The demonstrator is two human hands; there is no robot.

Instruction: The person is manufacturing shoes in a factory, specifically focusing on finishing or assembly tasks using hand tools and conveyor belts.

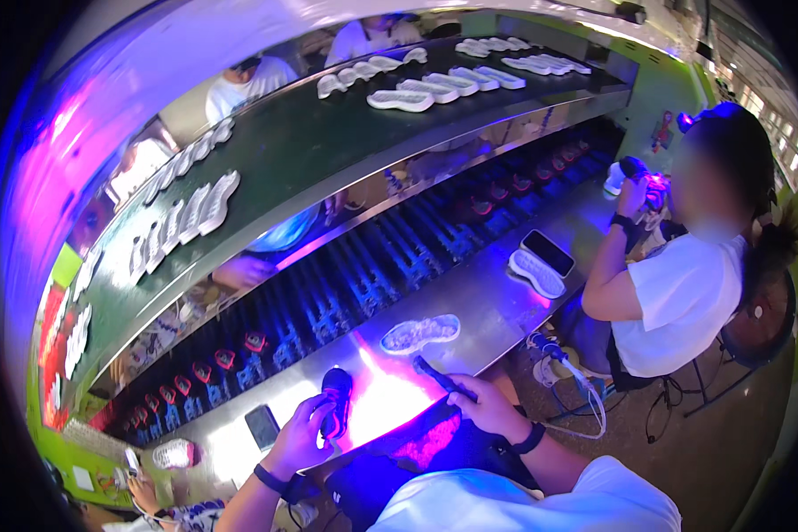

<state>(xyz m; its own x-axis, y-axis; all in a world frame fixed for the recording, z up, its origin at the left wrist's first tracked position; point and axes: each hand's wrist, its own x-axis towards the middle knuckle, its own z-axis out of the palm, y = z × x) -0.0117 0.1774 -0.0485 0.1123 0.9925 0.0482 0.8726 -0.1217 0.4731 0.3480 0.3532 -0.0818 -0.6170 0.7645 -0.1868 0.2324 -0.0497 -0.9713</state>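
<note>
My left hand [300,436] is closed round a dark shoe upper [336,395], which it holds up over the brightly lit metal bench [492,330]. In my right hand [491,410] is a slim dark handled tool [440,376], perhaps a brush, pointing up and to the left. Its tip hangs just below a white shoe sole [420,334] lying flat on the bench, apart from both hands. Glare hides the bench surface between my hands.
Beyond the bench runs a rack of dark lasts [328,306]; above it, a green conveyor belt [297,160] carries rows of white soles [186,213]. Phones [262,427] lie on the bench. A co-worker [683,293] sits at the right, near another sole [537,272].
</note>
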